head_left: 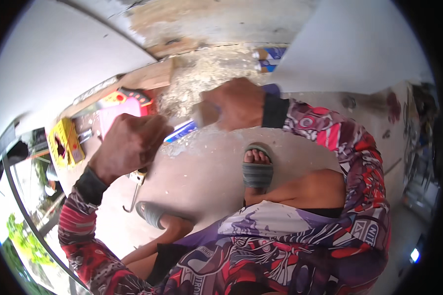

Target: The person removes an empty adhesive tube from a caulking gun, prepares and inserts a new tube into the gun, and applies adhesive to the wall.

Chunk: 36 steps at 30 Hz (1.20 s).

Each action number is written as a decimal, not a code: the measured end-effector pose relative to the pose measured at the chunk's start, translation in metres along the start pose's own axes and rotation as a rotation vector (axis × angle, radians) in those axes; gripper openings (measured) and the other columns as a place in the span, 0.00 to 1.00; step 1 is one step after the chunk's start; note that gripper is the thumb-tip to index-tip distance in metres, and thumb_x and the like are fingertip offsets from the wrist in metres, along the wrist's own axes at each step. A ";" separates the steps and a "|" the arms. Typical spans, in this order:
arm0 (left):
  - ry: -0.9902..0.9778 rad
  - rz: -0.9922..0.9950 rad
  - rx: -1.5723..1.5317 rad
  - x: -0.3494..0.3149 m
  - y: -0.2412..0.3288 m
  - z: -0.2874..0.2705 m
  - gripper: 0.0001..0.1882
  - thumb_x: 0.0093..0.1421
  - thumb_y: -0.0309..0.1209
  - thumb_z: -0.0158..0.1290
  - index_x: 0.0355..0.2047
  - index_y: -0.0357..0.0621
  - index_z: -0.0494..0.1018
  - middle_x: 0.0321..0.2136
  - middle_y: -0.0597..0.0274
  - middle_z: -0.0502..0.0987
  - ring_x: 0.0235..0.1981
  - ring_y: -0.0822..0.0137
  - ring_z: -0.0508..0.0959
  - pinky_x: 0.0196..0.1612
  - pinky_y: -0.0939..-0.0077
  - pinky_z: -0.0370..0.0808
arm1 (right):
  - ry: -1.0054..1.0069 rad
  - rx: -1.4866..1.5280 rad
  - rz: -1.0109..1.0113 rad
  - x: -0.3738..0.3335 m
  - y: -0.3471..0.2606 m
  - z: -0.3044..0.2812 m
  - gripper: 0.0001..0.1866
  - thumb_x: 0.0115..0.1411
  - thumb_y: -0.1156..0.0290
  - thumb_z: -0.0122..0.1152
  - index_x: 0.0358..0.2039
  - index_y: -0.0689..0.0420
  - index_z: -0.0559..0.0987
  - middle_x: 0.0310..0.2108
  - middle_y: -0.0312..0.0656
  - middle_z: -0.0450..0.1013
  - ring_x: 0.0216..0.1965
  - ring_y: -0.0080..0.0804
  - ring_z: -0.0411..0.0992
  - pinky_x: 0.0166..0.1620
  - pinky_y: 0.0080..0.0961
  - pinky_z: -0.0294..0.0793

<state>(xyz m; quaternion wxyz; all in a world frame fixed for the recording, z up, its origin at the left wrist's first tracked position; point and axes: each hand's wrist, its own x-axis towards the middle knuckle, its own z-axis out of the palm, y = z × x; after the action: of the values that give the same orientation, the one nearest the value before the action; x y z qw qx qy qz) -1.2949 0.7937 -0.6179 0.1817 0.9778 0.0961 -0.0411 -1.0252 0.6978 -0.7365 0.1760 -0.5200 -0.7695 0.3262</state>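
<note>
My right hand (238,104) is closed around a tube with a tan end (206,114), slightly blurred by motion. A bit of purple shows behind the wrist. Facing it on the left, my left hand (130,140) has its fingers curled together; what they pinch, if anything, is hidden. Between the two hands, a blue-and-white object (182,131) appears just above or on the floor; I cannot tell which. Below my left hand a thin metal rod with a hooked end (132,199) sticks out, its upper part covered by the hand.
Two blue tubes with tan ends (268,59) lie by the back wall. Left of my hands are an orange-and-black handle (137,96), a pink item (118,115) and a yellow box (65,142). Pale panels stand left and right. My sandalled feet (257,169) rest on the floor.
</note>
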 end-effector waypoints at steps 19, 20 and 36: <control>0.379 -0.222 -0.224 -0.026 -0.057 0.071 0.14 0.59 0.24 0.57 0.46 0.34 0.73 0.39 0.46 0.77 0.36 0.43 0.78 0.39 0.59 0.76 | 0.168 0.436 -0.365 0.003 -0.009 -0.002 0.19 0.46 0.76 0.75 0.38 0.58 0.76 0.35 0.41 0.76 0.36 0.37 0.75 0.43 0.30 0.74; 0.355 -0.273 -0.229 -0.023 -0.066 0.079 0.14 0.60 0.25 0.57 0.45 0.35 0.74 0.39 0.47 0.77 0.36 0.43 0.77 0.39 0.59 0.75 | 0.161 0.438 -0.356 0.003 -0.009 -0.002 0.20 0.46 0.75 0.76 0.39 0.58 0.76 0.35 0.41 0.76 0.37 0.37 0.75 0.43 0.31 0.74; 0.364 -0.593 0.281 0.021 -0.161 0.152 0.11 0.60 0.37 0.59 0.42 0.51 0.80 0.40 0.63 0.75 0.49 0.55 0.72 0.47 0.53 0.69 | 0.135 0.426 -0.128 -0.005 0.017 0.006 0.21 0.48 0.67 0.79 0.38 0.60 0.76 0.31 0.39 0.76 0.35 0.24 0.74 0.42 0.26 0.74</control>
<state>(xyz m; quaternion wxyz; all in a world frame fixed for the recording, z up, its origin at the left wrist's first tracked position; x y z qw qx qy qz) -1.3144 0.8894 -0.8180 0.0058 0.9141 0.3993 0.0699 -1.0156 0.6954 -0.7519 0.3531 -0.4420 -0.7011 0.4340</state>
